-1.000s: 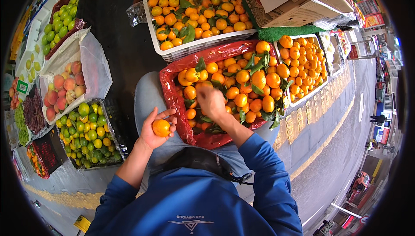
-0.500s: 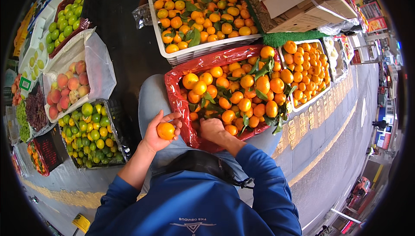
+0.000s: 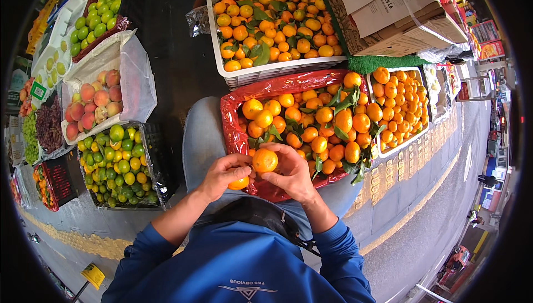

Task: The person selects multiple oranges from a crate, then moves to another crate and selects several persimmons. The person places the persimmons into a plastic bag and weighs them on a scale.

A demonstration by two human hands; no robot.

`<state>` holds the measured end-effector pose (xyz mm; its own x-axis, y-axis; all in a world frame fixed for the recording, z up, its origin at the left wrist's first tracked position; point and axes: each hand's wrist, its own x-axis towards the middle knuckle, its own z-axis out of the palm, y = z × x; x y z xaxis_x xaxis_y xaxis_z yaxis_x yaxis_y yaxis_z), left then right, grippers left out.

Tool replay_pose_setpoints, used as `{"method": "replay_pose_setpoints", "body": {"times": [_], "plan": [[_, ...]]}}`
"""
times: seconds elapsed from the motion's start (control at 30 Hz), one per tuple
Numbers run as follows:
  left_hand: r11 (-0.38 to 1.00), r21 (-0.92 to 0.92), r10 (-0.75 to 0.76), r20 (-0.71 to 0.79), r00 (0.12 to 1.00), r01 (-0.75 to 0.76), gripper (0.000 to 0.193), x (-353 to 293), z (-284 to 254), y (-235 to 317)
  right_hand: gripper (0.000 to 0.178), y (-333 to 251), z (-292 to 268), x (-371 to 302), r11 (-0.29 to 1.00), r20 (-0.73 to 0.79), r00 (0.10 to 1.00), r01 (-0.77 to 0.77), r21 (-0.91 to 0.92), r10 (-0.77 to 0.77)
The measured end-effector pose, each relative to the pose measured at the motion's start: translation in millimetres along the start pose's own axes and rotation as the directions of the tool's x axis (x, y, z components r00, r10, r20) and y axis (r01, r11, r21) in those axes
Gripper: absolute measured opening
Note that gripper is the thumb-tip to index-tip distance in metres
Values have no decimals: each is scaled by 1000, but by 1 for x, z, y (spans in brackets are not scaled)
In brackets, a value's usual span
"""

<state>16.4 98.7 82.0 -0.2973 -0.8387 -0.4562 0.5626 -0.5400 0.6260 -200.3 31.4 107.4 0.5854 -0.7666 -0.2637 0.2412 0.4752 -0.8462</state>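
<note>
My left hand (image 3: 217,178) is closed round one orange mandarin (image 3: 239,183), with its fingertips pointing toward the right hand. Between the thumb and fingers of my right hand (image 3: 296,176) sits a second mandarin (image 3: 265,160), facing up. Both hands meet over the near edge of a crate lined with shiny red plastic (image 3: 265,87), in front of my lap. Loose mandarins (image 3: 319,144) fill that crate, some with green leaves (image 3: 342,103) on their stems. My fingers hide part of the left-hand fruit.
Beyond it stands a white crate (image 3: 227,75) of small leafy mandarins. Another white crate (image 3: 402,146) of mandarins is at the right, below a cardboard box (image 3: 408,34). To the left are green-yellow citrus (image 3: 119,164), peaches (image 3: 94,100) and green fruit (image 3: 94,23).
My right hand has come up out of the red-lined crate with a mandarin and moved beside the left. My left hand has shifted right and turned, still holding its mandarin.
</note>
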Motion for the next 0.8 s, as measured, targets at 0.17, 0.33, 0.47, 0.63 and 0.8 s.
{"method": "replay_pose_setpoints", "body": {"times": [0.17, 0.33, 0.47, 0.63, 0.8], "plan": [[996, 85, 27, -26, 999, -25, 36, -1, 9, 11, 57, -12, 6, -3, 945, -11, 999, 36, -326, -42], [970, 235, 77, -51, 996, -63, 37, -4, 17, 16, 56, -12, 7, -5, 943, -34, 995, 79, -324, -96], [974, 215, 96, -104, 990, -72, 33, -2, 20, 13, 59, -9, 13, 0, 987, -115, 993, 13, -158, -31], [976, -219, -69, -219, 973, 20, 41, 12, 10, 6, 58, -16, -10, 35, 808, -414, 907, -182, -561, -83], [932, -358, -141, -230, 963, 51, 47, 14, -19, 1, 30, -11, -56, 27, 195, -216, 976, -210, -958, -12]]}}
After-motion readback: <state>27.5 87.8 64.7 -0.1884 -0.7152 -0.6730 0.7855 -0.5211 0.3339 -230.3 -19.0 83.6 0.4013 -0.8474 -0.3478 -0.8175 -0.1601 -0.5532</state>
